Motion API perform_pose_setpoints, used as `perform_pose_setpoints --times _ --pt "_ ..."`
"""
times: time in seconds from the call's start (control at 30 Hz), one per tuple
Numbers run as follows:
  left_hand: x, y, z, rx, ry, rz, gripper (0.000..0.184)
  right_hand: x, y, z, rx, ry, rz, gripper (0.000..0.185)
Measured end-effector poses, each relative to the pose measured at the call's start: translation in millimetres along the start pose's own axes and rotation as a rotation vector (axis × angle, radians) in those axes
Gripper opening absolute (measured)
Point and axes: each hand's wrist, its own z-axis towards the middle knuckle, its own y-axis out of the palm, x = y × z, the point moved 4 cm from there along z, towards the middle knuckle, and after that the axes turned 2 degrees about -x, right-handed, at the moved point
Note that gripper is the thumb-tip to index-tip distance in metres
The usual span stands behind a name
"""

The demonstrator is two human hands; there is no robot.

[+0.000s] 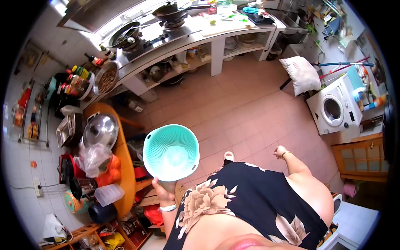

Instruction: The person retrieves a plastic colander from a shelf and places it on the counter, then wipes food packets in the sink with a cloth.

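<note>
Floor (237, 108): reddish tile. Counter (217, 50) at 12 o'clock; metal bowl (97, 83) at 10 contains brown pieces (107, 78). Teal colander (171, 152) at 7–8, left hand (165, 191) grasping its edge. Right hand (281, 152) at 4, curled; cannot tell whether holding anything.

Single wide head-worn view, from close above the torso (254, 196), forward and down toward the tiled floor (237, 108).

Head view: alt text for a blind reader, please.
A person's left hand holds a round turquoise plastic basket in a kitchen; the right hand is apart from it. An orange-brown wooden table stands at left, a white front-loading washing machine at right.
</note>
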Motion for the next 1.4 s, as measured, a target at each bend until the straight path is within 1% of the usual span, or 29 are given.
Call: perform_pose_setpoints --times 0.07,0.1,0.13,0.2,0.23,0.3,0.33,0.4,0.47,0.53,0.57,0.63,0.7,0.77,0.8,0.83,0.87,0.93,0.97,1.0,1.03,1.07,1.13,1.17,1.2,1.27,1.33,1.37,1.4 --pt "-11 45 22 -0.021 -0.022 -0.021 0.076 24 -38 6 0.02 0.056 0.004 0.031" --pt "-19 56 32 -0.021 -0.023 -0.025 0.076 28 -51 8 0.081 0.07 0.109 0.031" --pt "-24 68 40 -0.03 -0.057 -0.031 0.073 26 -64 12 0.083 0.072 0.112 0.031" --pt "-38 95 67 -0.053 -0.101 -0.026 0.07 20 -94 25 0.122 0.032 0.276 0.029" --pt "-44 98 81 -0.011 -0.126 0.034 0.07 16 -103 30 0.122 0.039 0.293 0.029" --pt "-46 109 109 0.121 -0.163 0.185 0.07 -10 -134 35 0.179 -0.085 0.362 0.026" --pt "-48 112 126 0.108 -0.168 0.197 0.07 -20 -144 42 0.212 -0.151 0.4 0.024" --pt "-54 121 167 0.178 -0.19 0.247 0.061 -34 -157 58 0.179 -0.159 0.438 0.026" --pt "-64 139 210 0.153 -0.188 0.28 0.06 -48 -168 58 0.118 -0.154 0.41 0.025" --pt "-63 179 260 0.105 -0.155 0.419 0.072 -40 -180 78 0.05 -0.242 0.402 0.024" --pt "-73 195 288 0.091 -0.202 0.415 0.073 -49 -194 64 0.035 -0.208 0.355 0.022" --pt "-96 255 344 -0.085 -0.327 0.408 0.075 -45 -222 63 0.084 -0.106 0.39 0.024" --pt "-122 322 393 -0.304 -0.424 0.45 0.079 -39 -242 34 0.086 0.0 0.438 0.024" --pt "-132 414 434 -0.491 -0.463 0.533 0.084 -51 -280 9 0.153 -0.224 0.274 0.026" --pt "-145 457 449 -0.563 -0.495 0.521 0.083 -44 -292 1 0.153 -0.208 0.298 0.026" --pt "-163 492 467 -0.616 -0.488 0.48 0.078 -34 -301 -9 0.128 -0.218 0.211 0.026" --pt "-178 531 481 -0.641 -0.497 0.474 0.071 -23 -309 -15 0.1 -0.226 0.126 0.026" --pt "-216 595 519 -0.724 -0.518 0.426 0.064 14 -322 -12 0.052 -0.092 0.242 0.028" --pt "-231 626 534 -0.709 -0.507 0.391 0.063 33 -327 -2 0.056 -0.081 0.255 0.028" --pt "-233 657 549 -0.682 -0.501 0.347 0.061 48 -338 2 0.095 0.033 0.385 0.024" --pt "-257 654 586 -0.686 -0.556 0.309 0.059 79 -336 15 0.132 0.146 0.522 0.02" --pt "-262 689 582 -0.605 -0.504 0.286 0.058 114 -332 35 0.127 0.158 0.527 0.02" --pt "-278 741 599 -0.624 -0.453 0.151 0.055 174 -321 89 0.045 0.297 0.47 0.018" --pt "-276 756 602 -0.564 -0.459 0.148 0.057 182 -337 110 -0.122 0.286 0.199 0.017" --pt "-282 761 622 -0.589 -0.44 0.159 0.057 185 -365 135 -0.107 0.251 0.204 0.016" --pt "-273 785 640 -0.536 -0.349 0.126 0.061 184 -426 181 -0.079 0.182 0.212 0.015" --pt "-270 803 665 -0.515 -0.302 0.094 0.062 126 -556 206 0.329 0.003 0.463 0.016" --pt "-269 813 674 -0.5 -0.299 0.083 0.063 88 -620 212 0.405 -0.048 0.577 0.019" --pt "-269 824 682 -0.484 -0.298 0.074 0.064 81 -658 243 0.451 -0.103 0.666 0.017"
